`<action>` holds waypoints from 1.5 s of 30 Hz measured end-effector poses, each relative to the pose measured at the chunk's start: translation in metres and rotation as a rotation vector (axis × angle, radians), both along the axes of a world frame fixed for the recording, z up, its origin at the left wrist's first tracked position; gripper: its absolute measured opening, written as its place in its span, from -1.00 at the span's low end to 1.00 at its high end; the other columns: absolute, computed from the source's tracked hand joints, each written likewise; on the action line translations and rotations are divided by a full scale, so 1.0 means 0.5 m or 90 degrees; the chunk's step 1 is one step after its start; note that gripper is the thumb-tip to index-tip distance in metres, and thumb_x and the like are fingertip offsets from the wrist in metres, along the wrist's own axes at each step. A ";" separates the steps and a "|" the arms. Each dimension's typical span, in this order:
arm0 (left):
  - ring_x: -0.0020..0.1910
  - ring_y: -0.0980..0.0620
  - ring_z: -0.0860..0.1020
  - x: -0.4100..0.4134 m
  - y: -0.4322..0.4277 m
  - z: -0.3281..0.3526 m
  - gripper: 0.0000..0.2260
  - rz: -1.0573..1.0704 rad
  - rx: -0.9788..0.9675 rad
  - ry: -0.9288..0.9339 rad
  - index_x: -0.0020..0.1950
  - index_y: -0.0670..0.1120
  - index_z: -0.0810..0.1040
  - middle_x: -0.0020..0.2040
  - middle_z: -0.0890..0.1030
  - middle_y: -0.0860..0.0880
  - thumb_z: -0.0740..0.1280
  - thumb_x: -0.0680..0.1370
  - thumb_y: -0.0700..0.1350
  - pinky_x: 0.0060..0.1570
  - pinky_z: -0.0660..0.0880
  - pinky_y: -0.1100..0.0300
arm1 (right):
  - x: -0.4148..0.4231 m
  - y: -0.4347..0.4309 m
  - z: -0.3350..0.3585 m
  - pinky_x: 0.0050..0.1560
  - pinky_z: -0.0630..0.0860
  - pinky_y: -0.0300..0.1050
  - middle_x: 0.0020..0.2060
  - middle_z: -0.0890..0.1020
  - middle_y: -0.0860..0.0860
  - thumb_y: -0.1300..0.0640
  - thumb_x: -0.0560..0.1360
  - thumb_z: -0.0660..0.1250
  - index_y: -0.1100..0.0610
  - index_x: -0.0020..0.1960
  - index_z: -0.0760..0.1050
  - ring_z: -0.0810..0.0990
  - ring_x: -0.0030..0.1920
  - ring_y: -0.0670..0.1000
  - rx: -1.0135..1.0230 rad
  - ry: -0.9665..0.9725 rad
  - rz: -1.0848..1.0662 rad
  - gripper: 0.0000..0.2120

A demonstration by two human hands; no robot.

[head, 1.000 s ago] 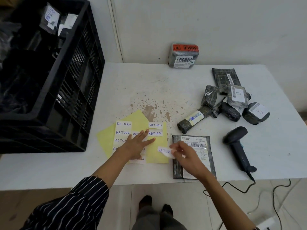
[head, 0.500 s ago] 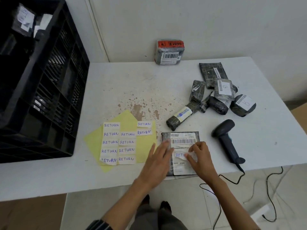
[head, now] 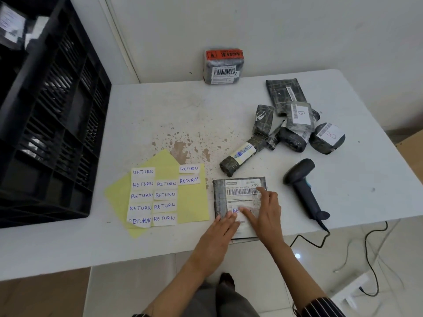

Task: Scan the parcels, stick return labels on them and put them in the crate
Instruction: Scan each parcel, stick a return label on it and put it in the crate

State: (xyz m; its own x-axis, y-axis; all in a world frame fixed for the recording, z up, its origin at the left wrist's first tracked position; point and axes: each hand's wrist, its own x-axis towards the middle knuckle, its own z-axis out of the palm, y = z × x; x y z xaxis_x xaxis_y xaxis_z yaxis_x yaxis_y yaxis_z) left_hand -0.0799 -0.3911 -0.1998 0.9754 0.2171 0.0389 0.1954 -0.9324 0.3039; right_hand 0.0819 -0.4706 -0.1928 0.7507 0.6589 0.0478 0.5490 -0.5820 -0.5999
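Grey-wrapped flat parcel lay at the near edge of the table, and on my feed both hands were on it. Left hand lay flat, fingers straight, tips on the parcel beside the handwritten RETURN label. Right hand was spread flat, pressing that label down. Neither hand gripped anything; both lay open.

My read: the sticking step was almost finished for this parcel. Whether it was scanned I could not tell; the scanner lay on the table just right of it, with no hand on it.

Left to do: lift this parcel into the black crate at far left, which already held some parcels, count unclear. Waiting on the table were a rolled parcel just behind, a heap of parcels at right rear, and one orange-taped parcel against the wall. Yellow sheet carried plenty of RETURN stickers. Roughly mid-task, I judged.
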 end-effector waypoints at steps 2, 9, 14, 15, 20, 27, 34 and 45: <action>0.31 0.00 0.46 0.006 -0.001 0.008 -0.34 -0.003 -0.024 0.003 0.40 -0.14 0.26 0.31 0.51 -0.06 0.40 0.33 -0.26 0.38 0.30 0.15 | 0.003 0.007 0.002 0.04 0.25 -0.10 0.04 0.38 0.03 -0.06 0.50 0.28 0.16 0.30 0.35 0.42 0.04 0.04 0.021 0.047 -0.025 -0.54; 0.12 -0.05 0.40 0.050 0.013 0.026 -0.18 0.023 0.003 -0.002 0.32 -0.18 0.36 0.18 0.41 -0.12 0.58 0.16 0.07 0.19 0.36 0.06 | 0.017 -0.034 -0.003 0.15 0.39 -0.08 0.05 0.36 -0.13 0.07 0.47 0.27 0.07 0.31 0.32 0.36 0.01 -0.19 0.109 0.123 0.038 -0.58; 0.38 -0.15 0.35 0.048 -0.008 0.014 -0.03 0.076 0.023 0.090 0.37 -0.26 0.27 0.39 0.39 -0.24 0.59 0.14 0.16 0.36 0.33 -0.01 | 0.031 -0.057 -0.002 0.09 0.41 -0.17 0.11 0.32 -0.26 0.04 0.40 0.43 -0.01 0.31 0.28 0.37 0.05 -0.22 0.097 0.151 0.094 -0.45; 0.36 -0.15 0.39 0.049 -0.015 0.012 -0.01 0.096 0.008 0.100 0.35 -0.29 0.26 0.37 0.41 -0.24 0.60 0.11 0.16 0.34 0.35 0.01 | 0.028 -0.053 -0.001 0.09 0.42 -0.16 0.10 0.32 -0.25 0.06 0.43 0.39 -0.02 0.31 0.28 0.37 0.04 -0.21 0.109 0.149 0.086 -0.50; 0.14 -0.25 0.56 0.051 -0.037 0.031 -0.06 0.253 -0.084 0.114 0.26 -0.25 0.37 0.20 0.52 -0.33 0.63 0.04 0.15 0.01 0.59 -0.03 | -0.003 -0.039 -0.004 0.21 0.41 -0.11 0.13 0.28 -0.03 0.20 0.50 0.30 0.21 0.30 0.36 0.38 0.09 -0.05 0.120 0.141 -0.076 -0.62; 0.38 -0.02 0.17 0.061 -0.018 0.095 -0.20 0.522 -0.438 -0.008 0.51 -0.11 0.02 0.35 0.22 -0.08 0.40 0.46 0.12 0.32 0.21 0.20 | -0.032 -0.038 0.024 0.09 0.40 -0.08 0.02 0.40 0.03 -0.03 0.42 0.43 0.21 0.07 0.33 0.46 0.06 0.08 0.059 0.222 -0.238 -0.58; 0.09 0.01 0.49 0.065 -0.011 0.126 -0.35 0.622 -0.537 -0.106 0.26 -0.14 0.26 0.13 0.46 0.01 0.47 0.37 0.15 -0.02 0.46 0.26 | -0.064 -0.019 0.092 -0.06 0.58 0.00 -0.10 0.62 -0.03 -0.20 0.29 0.48 0.02 0.08 0.19 0.64 -0.11 -0.03 0.094 0.348 -0.224 -0.39; -0.28 0.17 0.48 0.032 0.060 0.220 -0.75 0.623 -0.499 -0.242 0.13 -0.15 0.34 -0.22 0.50 0.02 0.17 0.61 0.01 -0.44 0.38 0.45 | -0.083 0.016 0.196 -0.26 0.56 0.01 -0.10 0.65 0.06 0.00 0.60 0.15 0.05 0.10 0.24 0.61 -0.20 0.01 0.284 0.492 -0.122 -0.84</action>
State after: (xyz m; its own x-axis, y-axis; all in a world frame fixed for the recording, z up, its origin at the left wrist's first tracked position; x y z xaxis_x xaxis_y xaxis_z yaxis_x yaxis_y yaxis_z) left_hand -0.0639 -0.3609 -0.0900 0.3577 0.9152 -0.1854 0.4694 -0.0046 0.8830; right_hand 0.0405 -0.4625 -0.0946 0.7741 0.5609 -0.2936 -0.1812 -0.2480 -0.9517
